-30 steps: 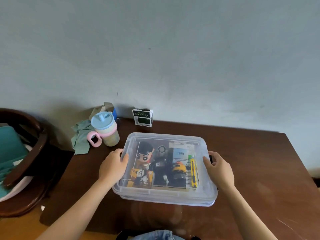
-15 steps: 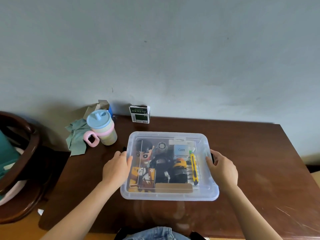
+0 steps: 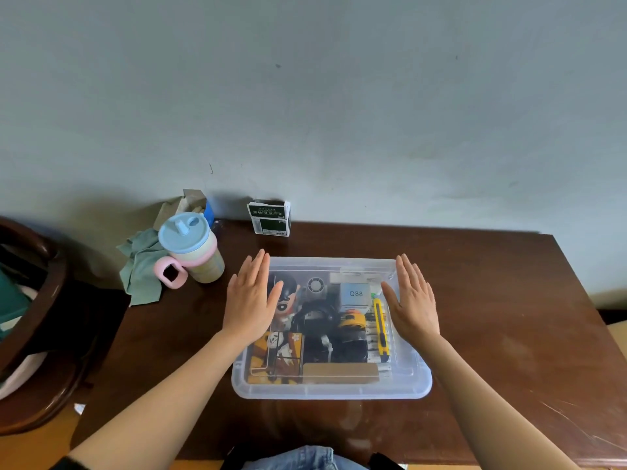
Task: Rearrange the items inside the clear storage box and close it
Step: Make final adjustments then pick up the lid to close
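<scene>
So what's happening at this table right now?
A person is closing a clear storage box on a brown table. The lid is on, and the left hand and right hand lie flat and open over its two sides. Inside are a cartoon figure and a yellow utility knife.

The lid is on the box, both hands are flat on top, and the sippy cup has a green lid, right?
Not quite. In the head view the cup has a blue lid, not green. The rest holds: the box is lidded, with the left hand and right hand flat on top.
</scene>
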`<state>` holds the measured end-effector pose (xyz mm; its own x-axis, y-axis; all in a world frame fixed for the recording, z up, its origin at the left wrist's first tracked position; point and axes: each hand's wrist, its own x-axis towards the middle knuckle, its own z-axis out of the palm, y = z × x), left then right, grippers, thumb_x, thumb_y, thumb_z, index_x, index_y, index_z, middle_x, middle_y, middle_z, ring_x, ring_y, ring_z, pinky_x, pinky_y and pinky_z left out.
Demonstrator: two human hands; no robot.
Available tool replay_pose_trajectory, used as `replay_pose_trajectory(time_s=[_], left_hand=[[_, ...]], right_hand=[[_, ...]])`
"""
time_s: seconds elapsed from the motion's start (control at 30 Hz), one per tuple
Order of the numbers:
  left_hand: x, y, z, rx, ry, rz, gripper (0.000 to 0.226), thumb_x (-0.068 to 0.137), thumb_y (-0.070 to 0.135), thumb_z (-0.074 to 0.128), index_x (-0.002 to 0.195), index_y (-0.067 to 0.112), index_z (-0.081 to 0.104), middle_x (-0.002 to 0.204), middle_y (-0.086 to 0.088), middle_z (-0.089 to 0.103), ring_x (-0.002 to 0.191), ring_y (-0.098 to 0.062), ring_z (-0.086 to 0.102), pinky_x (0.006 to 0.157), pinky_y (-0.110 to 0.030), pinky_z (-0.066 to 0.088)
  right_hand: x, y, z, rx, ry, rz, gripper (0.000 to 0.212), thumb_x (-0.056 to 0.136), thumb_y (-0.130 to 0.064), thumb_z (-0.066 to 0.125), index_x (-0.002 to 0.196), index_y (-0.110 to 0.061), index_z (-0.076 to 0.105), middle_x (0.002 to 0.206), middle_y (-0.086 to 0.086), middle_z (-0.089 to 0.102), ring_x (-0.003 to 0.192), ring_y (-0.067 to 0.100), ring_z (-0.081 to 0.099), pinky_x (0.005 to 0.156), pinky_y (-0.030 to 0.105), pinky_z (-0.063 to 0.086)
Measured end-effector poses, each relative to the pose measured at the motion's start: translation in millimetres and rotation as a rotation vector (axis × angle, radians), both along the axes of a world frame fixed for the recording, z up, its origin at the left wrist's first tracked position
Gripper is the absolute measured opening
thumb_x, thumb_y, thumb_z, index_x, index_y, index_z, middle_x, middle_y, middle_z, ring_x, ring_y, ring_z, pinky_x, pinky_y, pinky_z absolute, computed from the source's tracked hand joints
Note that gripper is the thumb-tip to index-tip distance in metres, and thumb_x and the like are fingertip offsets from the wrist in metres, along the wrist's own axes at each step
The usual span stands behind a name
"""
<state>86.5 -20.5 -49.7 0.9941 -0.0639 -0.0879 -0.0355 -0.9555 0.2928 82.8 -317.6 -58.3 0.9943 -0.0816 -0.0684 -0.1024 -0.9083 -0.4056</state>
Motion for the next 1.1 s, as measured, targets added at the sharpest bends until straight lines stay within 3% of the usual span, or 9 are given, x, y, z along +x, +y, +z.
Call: replay_pose_trajectory(time_s=[0.37, 0.5, 0.57, 0.67, 0.7, 0.77, 0.87, 0.97, 1.1], left_hand=[[5.6, 2.5, -10.6, -0.224, -0.130, 0.031, 0.053, 0.101, 0.032, 0.035, 0.149, 0.013, 0.027, 0.158, -0.004, 0.019, 0.146, -0.021, 0.015, 0.115, -0.038, 0.021], [-1.6, 9.4, -9.3, -0.380, -0.159, 0.331, 0.051, 0.100, 0.031, 0.040, 0.147, 0.015, 0.031, 0.156, -0.011, 0.021, 0.144, -0.026, 0.019, 0.112, -0.047, 0.023], [-10.0, 18.7, -11.5, -0.555, -0.090, 0.515, 0.049, 0.101, 0.033, 0.037, 0.146, 0.014, 0.032, 0.153, -0.013, 0.027, 0.141, -0.027, 0.023, 0.113, -0.044, 0.021], [-23.6, 33.4, -14.5, -0.846, 0.180, 0.770, 0.052, 0.102, 0.042, 0.029, 0.144, 0.011, 0.037, 0.148, -0.012, 0.038, 0.136, -0.027, 0.034, 0.111, -0.039, 0.025], [-27.7, 38.0, -16.3, -0.874, 0.265, 0.813, 0.054, 0.102, 0.044, 0.028, 0.141, 0.010, 0.041, 0.145, -0.012, 0.042, 0.134, -0.027, 0.038, 0.110, -0.038, 0.027], [-35.0, 44.0, -19.0, -0.918, 0.357, 0.856, 0.054, 0.101, 0.047, 0.028, 0.134, 0.010, 0.050, 0.140, -0.011, 0.049, 0.130, -0.028, 0.044, 0.111, -0.040, 0.031], [-39.6, 46.4, -14.8, -1.034, 0.351, 0.896, 0.051, 0.101, 0.047, 0.031, 0.120, 0.011, 0.061, 0.121, -0.011, 0.062, 0.112, -0.028, 0.057, 0.102, -0.045, 0.042], [-40.0, 47.4, -7.0, -1.109, 0.290, 0.884, 0.046, 0.102, 0.043, 0.030, 0.101, 0.014, 0.066, 0.098, -0.009, 0.066, 0.087, -0.023, 0.061, 0.081, -0.036, 0.048], [-40.6, 48.8, -3.7, -1.125, 0.287, 0.869, 0.043, 0.103, 0.040, 0.030, 0.094, 0.016, 0.065, 0.091, -0.008, 0.064, 0.081, -0.021, 0.059, 0.071, -0.032, 0.048]], right_hand=[[3.8, 0.1, -1.5, 0.066, -0.076, -0.042, 0.057, 0.099, -0.046, 0.029, 0.150, -0.023, 0.021, 0.157, -0.007, 0.019, 0.146, 0.016, 0.013, 0.118, 0.037, 0.016], [-4.2, -1.4, 4.7, 0.202, -0.149, -0.224, 0.055, 0.099, -0.040, 0.036, 0.148, -0.016, 0.026, 0.156, -0.001, 0.024, 0.144, 0.017, 0.020, 0.116, 0.037, 0.021], [-12.2, -8.0, 4.5, 0.367, -0.093, -0.380, 0.054, 0.099, -0.040, 0.037, 0.147, -0.016, 0.029, 0.154, 0.000, 0.028, 0.141, 0.018, 0.026, 0.113, 0.038, 0.024], [-26.7, -24.1, -3.4, 0.602, 0.182, -0.597, 0.045, 0.099, -0.042, 0.033, 0.124, -0.011, 0.053, 0.128, 0.006, 0.055, 0.115, 0.027, 0.052, 0.100, 0.041, 0.039], [-31.6, -28.8, -6.0, 0.673, 0.259, -0.642, 0.044, 0.100, -0.043, 0.032, 0.108, -0.009, 0.058, 0.112, 0.012, 0.061, 0.099, 0.030, 0.057, 0.090, 0.042, 0.045], [-42.1, -35.6, -7.3, 0.847, 0.323, -0.721, 0.043, 0.100, -0.041, 0.035, 0.101, -0.006, 0.060, 0.099, 0.015, 0.065, 0.087, 0.029, 0.059, 0.074, 0.038, 0.046], [-51.3, -42.2, -3.2, 1.038, 0.298, -0.796, 0.039, 0.100, -0.038, 0.041, 0.095, -0.006, 0.061, 0.089, 0.009, 0.067, 0.081, 0.026, 0.063, 0.067, 0.037, 0.048], [-53.2, -46.8, 1.0, 1.118, 0.247, -0.823, 0.038, 0.099, -0.035, 0.042, 0.085, -0.009, 0.065, 0.067, 0.002, 0.070, 0.068, 0.020, 0.061, 0.057, 0.033, 0.045], [-50.0, -48.5, 1.8, 1.186, 0.260, -0.837, 0.037, 0.098, -0.035, 0.045, 0.080, -0.010, 0.064, 0.051, -0.003, 0.066, 0.061, 0.019, 0.054, 0.056, 0.032, 0.043]])
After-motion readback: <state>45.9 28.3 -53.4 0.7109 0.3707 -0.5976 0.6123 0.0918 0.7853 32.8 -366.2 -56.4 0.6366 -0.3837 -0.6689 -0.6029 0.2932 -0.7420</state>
